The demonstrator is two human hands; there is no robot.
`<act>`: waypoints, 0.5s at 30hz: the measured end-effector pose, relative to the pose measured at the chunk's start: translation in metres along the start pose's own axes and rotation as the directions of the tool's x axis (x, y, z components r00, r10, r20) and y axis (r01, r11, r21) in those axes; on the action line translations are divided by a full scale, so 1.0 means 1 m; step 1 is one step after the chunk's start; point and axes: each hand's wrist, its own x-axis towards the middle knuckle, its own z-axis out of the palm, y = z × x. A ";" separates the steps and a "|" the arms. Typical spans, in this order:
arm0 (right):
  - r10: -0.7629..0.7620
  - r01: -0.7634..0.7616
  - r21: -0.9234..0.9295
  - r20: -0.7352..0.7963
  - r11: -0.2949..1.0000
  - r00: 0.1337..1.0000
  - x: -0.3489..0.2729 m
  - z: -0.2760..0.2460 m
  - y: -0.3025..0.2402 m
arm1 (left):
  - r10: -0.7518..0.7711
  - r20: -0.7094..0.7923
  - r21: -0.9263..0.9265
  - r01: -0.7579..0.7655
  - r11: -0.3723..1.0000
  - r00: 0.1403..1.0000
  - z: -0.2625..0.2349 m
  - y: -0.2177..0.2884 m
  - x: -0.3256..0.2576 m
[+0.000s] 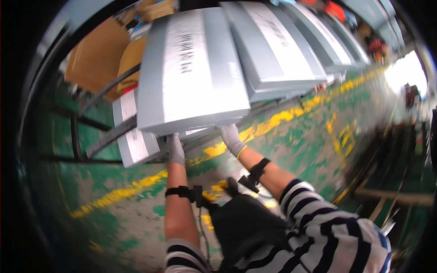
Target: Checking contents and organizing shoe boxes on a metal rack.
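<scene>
A large grey box with a broad white band (187,68) fills the upper middle, tilted, its near edge toward me. My left hand (175,149), in a pale glove, grips its lower near edge on the left side. Farther right along that same edge, my right hand (232,139) grips it too, in a glove with a yellow cuff. The box hides the fingers of both hands. Close on its right lies a similar grey box (277,50). Below and left, another grey and white box (136,145) sits lower, partly covered.
A dark metal frame (75,136) with bars stands at the left. Brown cardboard (98,54) leans behind it. More grey boxes (325,38) line up to the right. The worn green floor (291,136) carries a yellow line. A dark rack or stack (391,173) is blurred at far right.
</scene>
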 end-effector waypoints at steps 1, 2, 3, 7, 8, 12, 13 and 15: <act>0.149 -0.150 0.022 0.042 0.988 0.988 0.006 0.005 -0.014 | 0.010 0.031 0.084 -0.013 0.996 0.999 -0.009 -0.004 -0.002; 0.285 -0.291 0.059 0.097 0.955 0.954 0.011 0.011 -0.036 | -0.011 -0.014 0.018 0.012 1.000 1.000 -0.024 -0.009 0.000; 0.336 -0.342 0.121 0.074 0.932 0.939 0.014 0.014 -0.056 | -0.043 -0.061 -0.055 0.039 0.998 0.997 -0.039 -0.012 0.002; 0.551 -0.570 0.476 0.197 0.670 0.811 0.025 -0.004 -0.067 | -0.104 0.005 0.038 0.104 0.994 0.995 -0.018 -0.002 -0.001; 0.553 -0.565 0.450 0.175 0.691 0.815 0.022 -0.006 -0.075 | -0.136 -0.064 0.047 0.139 0.989 0.989 -0.017 0.004 -0.007; 0.565 -0.551 0.453 0.119 0.701 0.816 0.024 -0.012 -0.080 | -0.159 -0.071 0.151 0.168 0.974 0.985 -0.016 0.017 -0.006; 0.543 -0.538 0.454 0.133 0.710 0.829 0.025 -0.012 -0.075 | -0.160 -0.031 0.172 0.163 0.972 0.987 -0.014 0.018 -0.005; 0.564 -0.561 0.448 0.142 0.696 0.814 0.026 -0.011 -0.073 | -0.133 -0.038 0.172 0.138 0.976 0.990 -0.008 0.017 0.002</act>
